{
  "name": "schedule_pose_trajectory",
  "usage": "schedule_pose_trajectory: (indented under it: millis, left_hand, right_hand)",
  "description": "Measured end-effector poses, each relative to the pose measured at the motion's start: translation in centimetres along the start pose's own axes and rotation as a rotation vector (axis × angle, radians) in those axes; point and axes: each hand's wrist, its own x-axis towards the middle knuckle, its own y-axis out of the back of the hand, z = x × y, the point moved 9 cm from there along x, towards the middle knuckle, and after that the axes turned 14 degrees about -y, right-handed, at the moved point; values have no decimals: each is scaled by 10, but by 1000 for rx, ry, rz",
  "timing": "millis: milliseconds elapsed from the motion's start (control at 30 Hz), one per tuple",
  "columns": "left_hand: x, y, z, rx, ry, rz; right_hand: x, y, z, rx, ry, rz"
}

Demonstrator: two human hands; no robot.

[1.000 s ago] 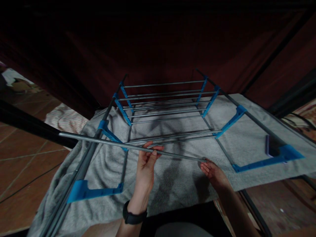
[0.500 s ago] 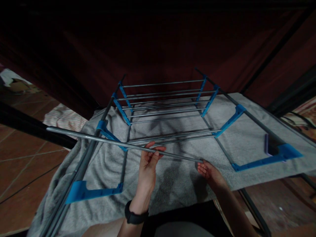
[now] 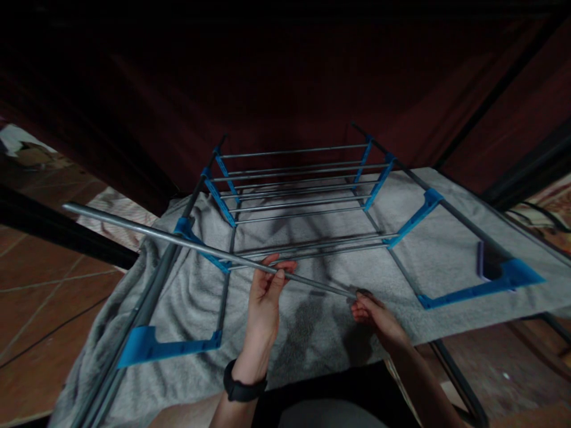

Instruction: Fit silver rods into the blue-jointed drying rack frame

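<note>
A grey metal rod [image 3: 147,230] slants across the view, its far end raised at the left. My left hand [image 3: 267,291], with a black band on the wrist, pinches the rod near its middle. At the rod's right end, my right hand [image 3: 372,312] has its fingers closed round the tip, where something small and dark shows that I cannot make out. Behind the rod stands a rack of grey tubes with blue plastic brackets [image 3: 410,220]. Several thin crossbars [image 3: 294,199] join its two sides. The near brackets, left [image 3: 169,349] and right [image 3: 482,288], have no bar between them.
The rack rests on a grey fleece blanket [image 3: 330,333]. More loose grey tubes [image 3: 129,339] lie along the left side. A small purple-edged object [image 3: 480,260] sits by the right bracket. Dark red panels [image 3: 285,77] rise behind; tiled floor [image 3: 44,309] shows at left.
The rod's left end has swung up and further left, so the rod slants more steeply. My right hand has moved slightly left with its tip. The rack has stayed put.
</note>
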Motion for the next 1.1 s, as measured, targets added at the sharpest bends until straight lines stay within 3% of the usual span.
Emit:
schedule_pose_trajectory:
  millis: [767,1100]
  left_hand:
    - [-16,-14,-15,12,30,-99]
    - [-11,-11,-7,53,-19,-101]
  right_hand:
    - [-17,-43,11,-194,23,-152]
    - [-19,-46,10,-210,19,-145]
